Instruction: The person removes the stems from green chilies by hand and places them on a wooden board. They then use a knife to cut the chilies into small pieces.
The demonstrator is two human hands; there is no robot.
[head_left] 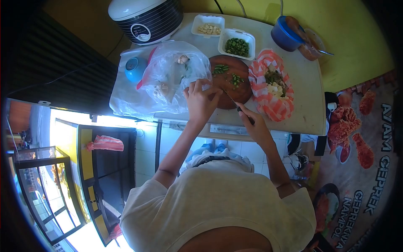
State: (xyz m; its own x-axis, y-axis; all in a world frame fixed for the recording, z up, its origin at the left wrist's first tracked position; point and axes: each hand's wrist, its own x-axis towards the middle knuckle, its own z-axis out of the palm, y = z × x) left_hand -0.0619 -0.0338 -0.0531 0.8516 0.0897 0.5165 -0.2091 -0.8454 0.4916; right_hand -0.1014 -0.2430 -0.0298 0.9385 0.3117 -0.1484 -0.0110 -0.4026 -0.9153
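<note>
My right hand (255, 124) is wrapped around the dark handle of a knife (230, 97), its blade slanting over the near part of a round wooden cutting board (244, 66). At the board's left edge is my left hand (199, 100), thumb and fingertips drawn together near the blade tip; what they pinch is too small to make out. Longer green pieces (221, 69) and a small chopped green pile (236, 80) lie on the board. Left of it, a clear plastic bag (168, 73) holds garlic bulbs (182, 59). To the right sits a red-and-white checked bag (263, 105) with peelings inside.
Behind the board stand foam boxes of garlic cloves (209, 29) and chopped greens (237, 47). A rice cooker (147, 21) occupies the back left, near a blue cup (135, 69). A blue tub (286, 34) and a container with a spoon (311, 47) are at the back right.
</note>
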